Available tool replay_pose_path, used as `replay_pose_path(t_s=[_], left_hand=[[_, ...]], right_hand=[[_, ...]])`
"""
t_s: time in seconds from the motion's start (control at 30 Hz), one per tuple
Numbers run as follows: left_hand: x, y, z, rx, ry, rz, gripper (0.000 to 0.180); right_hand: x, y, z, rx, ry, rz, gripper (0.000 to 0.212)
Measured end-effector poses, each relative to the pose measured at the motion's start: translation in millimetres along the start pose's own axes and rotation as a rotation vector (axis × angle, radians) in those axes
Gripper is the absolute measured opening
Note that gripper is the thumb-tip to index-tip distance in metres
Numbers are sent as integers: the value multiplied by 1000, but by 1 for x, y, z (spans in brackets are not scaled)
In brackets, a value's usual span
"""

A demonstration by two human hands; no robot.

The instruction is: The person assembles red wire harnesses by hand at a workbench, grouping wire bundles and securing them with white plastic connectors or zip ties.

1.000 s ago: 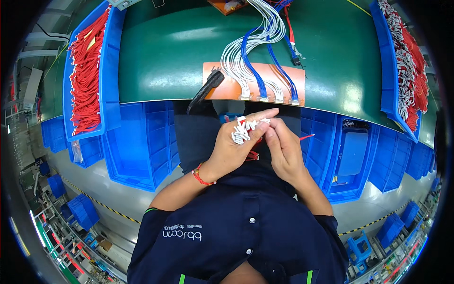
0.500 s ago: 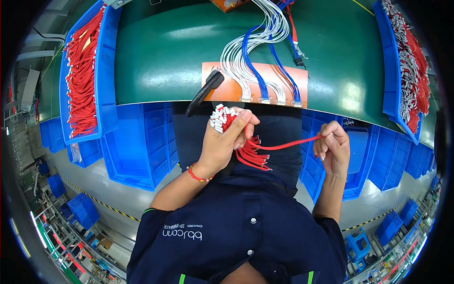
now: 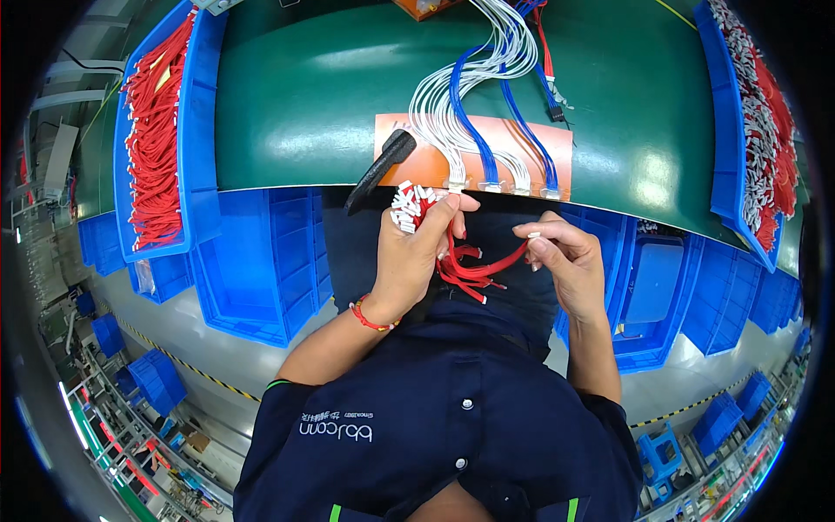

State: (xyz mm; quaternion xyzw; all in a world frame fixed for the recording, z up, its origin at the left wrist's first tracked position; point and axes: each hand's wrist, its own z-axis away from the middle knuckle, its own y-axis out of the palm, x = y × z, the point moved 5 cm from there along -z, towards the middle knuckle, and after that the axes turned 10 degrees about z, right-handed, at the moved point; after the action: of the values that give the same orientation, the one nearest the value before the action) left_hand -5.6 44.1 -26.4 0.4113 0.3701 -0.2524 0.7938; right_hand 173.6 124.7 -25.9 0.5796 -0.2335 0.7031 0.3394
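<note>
My left hand [image 3: 405, 261] is closed round a bundle of red cables [image 3: 468, 271], just below the table's front edge. White connectors [image 3: 407, 210] cluster at the bundle's upper end, above the thumb. The loose red ends hang to the right of this hand. My right hand [image 3: 571, 265] pinches the end of one red cable, with a small white connector [image 3: 533, 235] showing between thumb and forefinger. That cable curves in a slack arc back to the bundle.
White cables [image 3: 432, 100] and blue cables [image 3: 458, 94] run to an orange board [image 3: 557, 148] on the green table [image 3: 304, 113]. A black bar [image 3: 381, 170] juts over the table edge. Blue bins of red cables stand left [image 3: 198, 130] and right [image 3: 726, 122].
My right hand has come left toward the bundle. The red cable, stretched taut before, now sags, and its white end shows at the fingertips. My left hand keeps its hold.
</note>
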Motion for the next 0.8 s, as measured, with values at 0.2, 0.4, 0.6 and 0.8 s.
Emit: replay_pose_path(t_s=[0.2,0.4,0.6,0.8], left_hand=[[3,6,3,-91,45,20,22],[-1,9,3,-101,34,115,23],[-6,4,-1,1,-60,100,24],[-6,4,1,27,-128,147,21]], right_hand=[[-6,-4,-1,-123,48,-23,16],[-1,-9,-2,-260,34,59,18],[5,-12,-4,-383,94,104,21],[8,-11,-6,-372,140,69,22]])
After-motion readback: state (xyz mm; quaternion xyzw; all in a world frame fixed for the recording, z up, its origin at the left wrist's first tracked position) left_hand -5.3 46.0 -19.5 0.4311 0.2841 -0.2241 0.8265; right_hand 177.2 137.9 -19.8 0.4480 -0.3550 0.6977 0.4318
